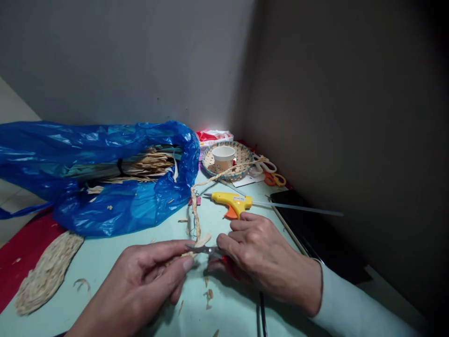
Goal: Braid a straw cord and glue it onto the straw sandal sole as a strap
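Note:
My left hand (150, 276) pinches a pale braided cord of dried plant fibre (195, 213) near its lower end. From there the cord runs up the table and bends right toward a basket. In my right hand (259, 255) is a pair of small scissors (210, 251) with red handles, mostly hidden by my fingers. Their metal blades lie across the fibre end, close to my left fingertips. A pale loose strip sticks out just above the blades. Beyond my right hand lies a yellow glue gun (231, 200) with an orange trigger and a long clear glue stick.
A blue plastic bag (133, 210) holds a bundle of dried leaves (150, 166). A woven basket (247, 154) contains a paper cup (223, 157). Orange-handled scissors (275, 179), a dark flat device (315, 234), a woven fibre sole-shaped piece (49, 274) and fibre scraps (209, 295) lie around.

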Available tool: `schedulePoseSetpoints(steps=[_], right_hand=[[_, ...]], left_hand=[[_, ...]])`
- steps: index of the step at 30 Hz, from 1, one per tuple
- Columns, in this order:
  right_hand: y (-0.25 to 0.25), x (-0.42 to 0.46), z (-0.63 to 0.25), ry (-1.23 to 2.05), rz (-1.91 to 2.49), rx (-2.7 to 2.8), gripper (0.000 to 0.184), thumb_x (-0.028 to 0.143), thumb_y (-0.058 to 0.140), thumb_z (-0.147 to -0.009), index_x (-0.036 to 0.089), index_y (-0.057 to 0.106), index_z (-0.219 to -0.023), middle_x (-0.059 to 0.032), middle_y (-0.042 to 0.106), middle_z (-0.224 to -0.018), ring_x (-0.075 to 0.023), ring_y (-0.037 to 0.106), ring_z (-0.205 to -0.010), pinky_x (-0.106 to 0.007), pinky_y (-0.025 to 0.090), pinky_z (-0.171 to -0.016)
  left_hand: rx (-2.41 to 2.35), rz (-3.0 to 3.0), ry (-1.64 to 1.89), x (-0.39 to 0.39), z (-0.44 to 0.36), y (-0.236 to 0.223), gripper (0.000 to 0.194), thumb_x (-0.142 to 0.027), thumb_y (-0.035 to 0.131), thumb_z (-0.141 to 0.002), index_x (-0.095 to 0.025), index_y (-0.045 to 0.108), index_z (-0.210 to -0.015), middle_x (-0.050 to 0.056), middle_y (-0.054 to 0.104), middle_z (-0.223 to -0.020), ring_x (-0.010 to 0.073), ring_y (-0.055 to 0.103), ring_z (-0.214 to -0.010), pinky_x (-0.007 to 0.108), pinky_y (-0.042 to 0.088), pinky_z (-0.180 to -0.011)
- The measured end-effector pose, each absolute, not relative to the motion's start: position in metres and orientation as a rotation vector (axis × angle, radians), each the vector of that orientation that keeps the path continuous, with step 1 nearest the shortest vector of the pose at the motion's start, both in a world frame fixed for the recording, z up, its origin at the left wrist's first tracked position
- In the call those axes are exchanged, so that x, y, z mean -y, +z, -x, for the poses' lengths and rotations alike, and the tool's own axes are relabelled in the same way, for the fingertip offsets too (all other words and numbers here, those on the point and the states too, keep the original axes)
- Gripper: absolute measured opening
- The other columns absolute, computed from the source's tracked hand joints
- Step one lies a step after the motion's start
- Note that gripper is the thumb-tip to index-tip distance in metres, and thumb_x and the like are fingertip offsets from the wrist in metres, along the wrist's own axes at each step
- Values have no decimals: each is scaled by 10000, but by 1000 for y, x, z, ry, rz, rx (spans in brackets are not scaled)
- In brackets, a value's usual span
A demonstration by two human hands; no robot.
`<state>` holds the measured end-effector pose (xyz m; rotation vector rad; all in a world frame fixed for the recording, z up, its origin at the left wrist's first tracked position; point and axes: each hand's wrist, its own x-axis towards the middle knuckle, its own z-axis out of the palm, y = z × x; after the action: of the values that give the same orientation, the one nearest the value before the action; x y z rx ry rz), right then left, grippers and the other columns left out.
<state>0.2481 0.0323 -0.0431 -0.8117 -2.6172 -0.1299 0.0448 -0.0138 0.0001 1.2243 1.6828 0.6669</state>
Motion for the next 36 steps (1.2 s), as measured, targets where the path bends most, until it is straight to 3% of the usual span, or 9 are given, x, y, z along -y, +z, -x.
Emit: schedulePoseSetpoints(steps=[4, 8, 20, 26, 36], right_hand=[[-42, -29, -247, -4, 887, 2608, 487, 626, 524, -943, 196, 587, -724, -11, 648, -612, -199, 539, -652, -352, 291, -667], [-39, -27, -245, 60, 964, 2587, 465, 636, 607, -873, 203, 558, -710, -13, 642, -635, -211, 531, -705, -357, 291, -710], [-30, -32, -253, -71, 927, 2609, 405, 521, 541, -931, 194, 563, -691, -23, 626, -626, -184, 478, -667, -369, 253, -692], [-29, -34, -252, -70, 895, 2671, 419, 536, 543, -925, 190, 571, -689, -21, 628, -600, -188, 482, -664, -376, 251, -700], [-33, -33, -253, -42, 848, 2630, 504, 581, 493, -962, 191, 561, -650, 1, 568, -536, -171, 486, -592, -360, 258, -693]], left_hand=[[-1686, -1203, 666, 14, -47, 0, 355, -506, 679, -656, -214, 829, -791, -57, 458, -466, 70, 279, -423, 202, 131, -410], [-1617, -1240, 715, 13, -48, -2, 279, -467, 689, -673, -221, 820, -691, -45, 483, -467, 70, 317, -443, 187, 145, -402], [-1536, -1276, 769, 10, -40, -8, 231, -423, 718, -711, -297, 869, -832, -44, 431, -465, 79, 298, -425, 191, 126, -365], [-1486, -1238, 683, 10, -40, -6, 311, -471, 713, -723, -243, 859, -877, -61, 421, -470, 63, 257, -401, 195, 95, -360], [-1591, -1115, 645, 11, -44, 1, 449, -485, 709, -664, -115, 808, -899, -49, 489, -470, 67, 339, -420, 191, 191, -431]])
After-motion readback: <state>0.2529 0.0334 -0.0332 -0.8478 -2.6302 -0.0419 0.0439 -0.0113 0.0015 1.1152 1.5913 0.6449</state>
